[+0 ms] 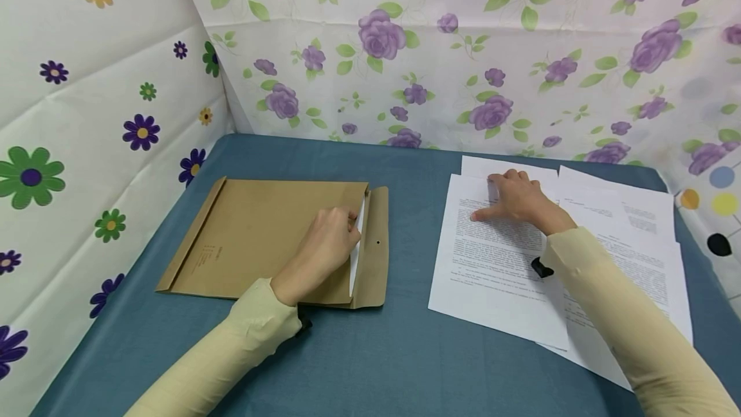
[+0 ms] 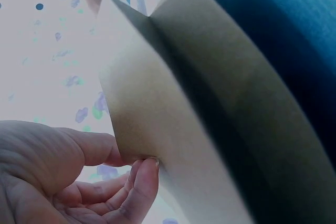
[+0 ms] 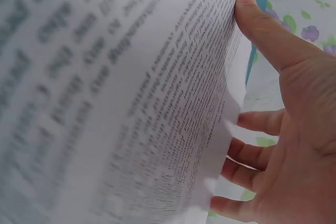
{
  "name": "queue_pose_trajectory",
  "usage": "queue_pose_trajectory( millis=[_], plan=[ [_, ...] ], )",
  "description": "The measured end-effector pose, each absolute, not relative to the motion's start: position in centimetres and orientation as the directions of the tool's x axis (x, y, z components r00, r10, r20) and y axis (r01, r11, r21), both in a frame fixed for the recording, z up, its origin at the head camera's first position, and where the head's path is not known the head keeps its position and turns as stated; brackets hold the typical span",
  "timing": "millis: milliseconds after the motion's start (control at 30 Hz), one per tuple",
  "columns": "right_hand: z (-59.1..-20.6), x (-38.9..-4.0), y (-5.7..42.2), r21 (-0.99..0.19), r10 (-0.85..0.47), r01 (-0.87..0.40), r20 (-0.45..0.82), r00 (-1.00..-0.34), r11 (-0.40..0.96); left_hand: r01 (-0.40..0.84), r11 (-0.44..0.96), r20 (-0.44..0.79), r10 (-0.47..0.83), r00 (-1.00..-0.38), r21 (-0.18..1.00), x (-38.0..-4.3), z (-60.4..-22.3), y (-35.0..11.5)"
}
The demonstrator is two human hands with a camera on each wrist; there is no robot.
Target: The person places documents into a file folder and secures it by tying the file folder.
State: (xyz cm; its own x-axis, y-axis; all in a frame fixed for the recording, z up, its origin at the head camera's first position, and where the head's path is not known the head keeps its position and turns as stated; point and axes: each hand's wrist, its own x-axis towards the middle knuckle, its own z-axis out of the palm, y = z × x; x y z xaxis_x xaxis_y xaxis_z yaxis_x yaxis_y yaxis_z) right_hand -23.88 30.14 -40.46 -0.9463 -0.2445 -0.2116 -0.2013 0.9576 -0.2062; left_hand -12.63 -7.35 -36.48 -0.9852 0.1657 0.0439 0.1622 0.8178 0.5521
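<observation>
So the left hand (image 1: pixel 321 246) has a brown envelope (image 1: pixel 255 230) on the left of the blue tablecloth (image 1: pixel 405 365) pinched by the edge of its open end, flap (image 1: pixel 373 269) folded out and a strip of white (image 1: pixel 356 262) showing inside. Right hand (image 1: pixel 518 201) is spread, fingers loosely extended, touching a printed sheet (image 1: pixel 486 275) that overlaps other papers (image 1: pixel 651 262) over on the right.

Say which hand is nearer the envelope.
Left. The left hand is at the envelope, pinching the edge of its open end. The right hand is well clear of it, off to the right, touching the papers.
</observation>
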Motion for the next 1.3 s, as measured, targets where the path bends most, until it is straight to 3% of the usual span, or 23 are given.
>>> queue_pose_trajectory(
  millis=[667, 1000, 1300],
  plan=[
    [-39.6, -23.3, 30.0, -0.314, -0.190, -0.158, -0.074, -0.979, 0.936, 0.162, 0.815, 0.037, 0.171, -0.985, 0.556, -12.7, -36.7, -7.4],
    [-37.5, -21.8, 31.0, -0.435, -0.239, -0.201, -0.034, -0.970, 0.877, 0.130, 0.804, 0.007, 0.155, -0.988, 0.581, -12.6, -36.6, -7.5],
    [-34.1, -19.4, 31.8, -0.424, -0.354, -0.302, -0.050, -0.934, 0.854, 0.120, 0.802, -0.002, 0.150, -0.989, 0.584, -12.7, -36.6, -7.5]
  ],
)
